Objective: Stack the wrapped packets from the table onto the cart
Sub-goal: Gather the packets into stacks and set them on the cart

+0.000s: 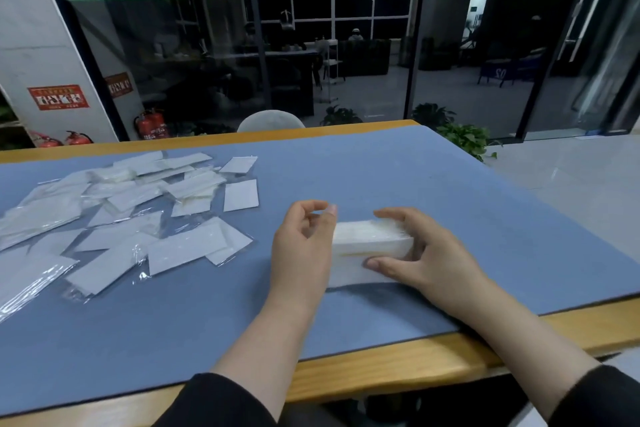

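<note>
Sleeves at the near edge, then my two hands on the blue tabletop [450, 191]. My right hand [420, 255] has its grip around the squared-up stack of packets [367, 246] — thumb in front, fingers behind — I judge to keep the edges flush. My left hand [301, 243] curls loosely at the stack's end, holding nothing. Farther left, loose packets [138, 215] lie scattered — yet to gather. No cart is in view.

We see a blue mat [381, 170] covering the tabletop [433, 354], whose bare edge is light yellow-brown wood. The wrapped packets [114, 215] are white in clear glossy film, and the stack [367, 246] is white too. Both sleeves [221, 402] are black.
</note>
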`<move>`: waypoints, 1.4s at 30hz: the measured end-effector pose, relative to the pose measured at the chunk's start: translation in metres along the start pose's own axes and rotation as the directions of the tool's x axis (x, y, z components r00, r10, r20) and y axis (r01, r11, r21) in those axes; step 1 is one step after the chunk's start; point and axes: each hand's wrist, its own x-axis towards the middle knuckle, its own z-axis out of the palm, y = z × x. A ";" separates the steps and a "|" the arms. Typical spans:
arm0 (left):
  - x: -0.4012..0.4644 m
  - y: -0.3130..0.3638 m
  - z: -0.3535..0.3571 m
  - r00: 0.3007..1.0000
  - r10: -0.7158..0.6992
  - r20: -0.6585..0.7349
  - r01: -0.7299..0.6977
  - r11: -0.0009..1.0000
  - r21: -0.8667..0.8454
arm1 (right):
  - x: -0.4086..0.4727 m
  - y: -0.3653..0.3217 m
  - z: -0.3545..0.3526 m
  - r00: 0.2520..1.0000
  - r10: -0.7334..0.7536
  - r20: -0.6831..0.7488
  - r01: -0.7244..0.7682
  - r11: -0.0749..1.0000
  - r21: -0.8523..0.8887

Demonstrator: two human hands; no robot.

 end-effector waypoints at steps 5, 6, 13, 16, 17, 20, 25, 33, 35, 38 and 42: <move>0.000 -0.002 0.001 1.000 0.014 -0.017 -0.012 0.996 0.090 | -0.004 0.002 -0.001 0.997 -0.055 0.051 0.060 0.993 -0.100; 0.002 -0.004 0.000 0.999 -0.006 -0.045 0.011 0.994 0.111 | -0.004 0.003 -0.003 0.999 -0.018 0.051 0.023 0.995 -0.098; -0.004 0.001 0.003 0.996 0.035 0.085 -0.041 0.997 0.064 | -0.008 -0.006 -0.005 0.994 0.031 0.102 -0.031 1.000 0.002; -0.002 -0.001 0.001 0.997 0.057 0.060 -0.062 0.995 0.082 | -0.009 -0.004 -0.008 0.992 0.050 0.116 -0.053 0.998 0.025; -0.002 -0.002 0.001 0.995 0.060 0.082 -0.069 0.992 0.109 | -0.009 -0.003 -0.009 0.992 0.046 0.115 -0.047 0.999 0.004; -0.004 -0.002 0.002 0.987 0.065 0.147 -0.089 0.983 0.159 | -0.009 -0.005 -0.009 0.993 0.022 0.113 -0.018 0.999 -0.036; -0.006 0.000 0.000 0.970 0.086 0.227 -0.116 0.986 0.122 | -0.017 -0.011 -0.009 0.999 0.042 0.012 -0.042 0.998 -0.044; -0.023 0.010 0.011 0.789 0.050 0.613 -0.111 0.992 0.063 | -0.063 -0.043 -0.053 0.984 0.038 -0.175 -0.063 0.988 -0.140; -0.024 0.010 0.028 0.743 0.086 0.663 -0.214 0.970 0.113 | -0.088 -0.054 -0.071 0.973 0.069 -0.220 -0.105 0.982 -0.157; -0.029 0.008 0.064 0.712 0.010 0.702 -0.247 0.939 0.238 | -0.135 -0.063 -0.101 0.932 0.148 -0.331 -0.200 0.971 -0.128; -0.095 0.020 0.120 0.522 0.101 0.847 -0.264 0.963 0.048 | -0.215 -0.065 -0.142 0.840 0.266 -0.473 -0.333 0.941 -0.064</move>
